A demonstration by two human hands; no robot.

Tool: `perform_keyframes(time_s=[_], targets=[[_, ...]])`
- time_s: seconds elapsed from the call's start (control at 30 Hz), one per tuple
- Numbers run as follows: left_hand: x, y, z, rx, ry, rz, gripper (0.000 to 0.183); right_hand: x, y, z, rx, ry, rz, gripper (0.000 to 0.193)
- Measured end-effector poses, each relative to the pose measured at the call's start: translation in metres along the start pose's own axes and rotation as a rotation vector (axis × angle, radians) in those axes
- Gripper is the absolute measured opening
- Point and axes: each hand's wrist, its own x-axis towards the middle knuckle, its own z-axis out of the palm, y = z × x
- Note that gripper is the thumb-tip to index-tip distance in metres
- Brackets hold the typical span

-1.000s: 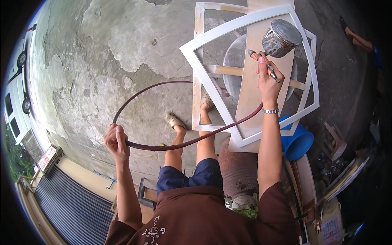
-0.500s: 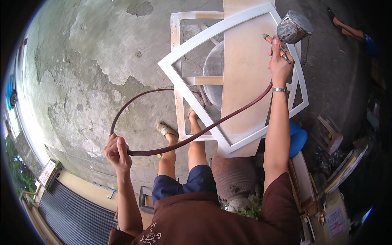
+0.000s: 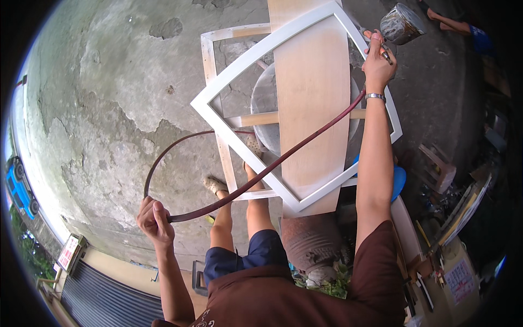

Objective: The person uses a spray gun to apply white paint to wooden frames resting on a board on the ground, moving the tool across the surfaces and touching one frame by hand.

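Note:
My right hand [image 3: 379, 68] grips a spray gun [image 3: 385, 53] at the upper right. A round, paint-stained metal cup [image 3: 402, 24] is attached to it. The gun is above the right edge of a white-painted frame [image 3: 261, 58]. A dark red hose [image 3: 327, 127] runs from my right hand across the frame's lower part to my left hand [image 3: 156, 222]. My left fingers are closed around the hose, which loops back toward my feet. Beneath the frame lie a pale wooden board [image 3: 310, 71] and a second, partly white wooden frame [image 3: 209, 60].
A grey round surface [image 3: 264, 109] shows under the board. Nearer me stand a brown ribbed pot [image 3: 310, 240] and a leafy plant [image 3: 332, 280]. Wood scraps [image 3: 438, 169] and a blue round object [image 3: 399, 182] are at right. Another person's leg [image 3: 447, 23] shows at upper right.
The spray gun has shifted right relative to the white frame, from over its inside to its right edge. The view has moved, so the frames appear farther left. My left hand keeps its hold.

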Motion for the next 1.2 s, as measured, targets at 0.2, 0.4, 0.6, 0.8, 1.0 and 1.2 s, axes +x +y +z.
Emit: perform_keyframes(time_s=[0.2,0.4,0.6,0.8,1.0,1.2], targets=[[-0.004,-0.009,-0.01,-0.02,0.04,-0.045,0.053,-0.021,-0.016,-0.012,0.088,-0.02,0.161,0.037],[-0.012,-0.027,-0.037,-0.022,0.109,-0.067,0.054,-0.098,-0.046,-0.018,0.156,-0.189,0.271,0.037],[-0.022,-0.051,-0.063,-0.028,0.121,-0.04,0.054,-0.167,-0.062,-0.019,0.173,-0.343,0.213,0.035],[-0.028,-0.074,-0.085,-0.054,0.13,-0.058,0.053,-0.231,-0.092,-0.015,0.278,-0.405,0.192,0.034],[-0.026,-0.099,-0.107,-0.093,0.104,-0.038,0.053,-0.281,-0.127,-0.013,0.274,-0.434,0.068,0.025],[-0.025,-0.119,-0.129,-0.134,0.088,-0.031,0.056,-0.327,-0.162,-0.019,0.271,-0.516,0.034,0.021]])
